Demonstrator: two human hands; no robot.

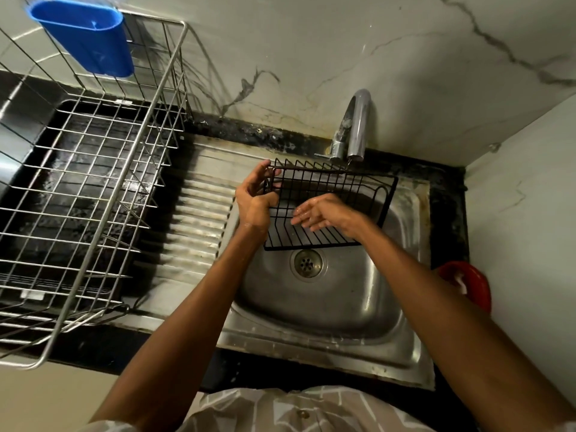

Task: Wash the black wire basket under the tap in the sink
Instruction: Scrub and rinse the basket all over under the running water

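Your forearms reaching over the sink (367, 347), left hand (254, 199) clenched on black wire basket (330, 210) left edge, right hand (324, 213) flat with fingers spread on its wires, basket tilted beneath the tap (358, 126)

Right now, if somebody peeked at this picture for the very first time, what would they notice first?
Probably the black wire basket held over the steel sink, just below the tap. The left hand grips its left end while the wet right hand lies flat on its wires. Next, the big silver dish rack on the left counter, with a bright blue cup hanging on its back edge.
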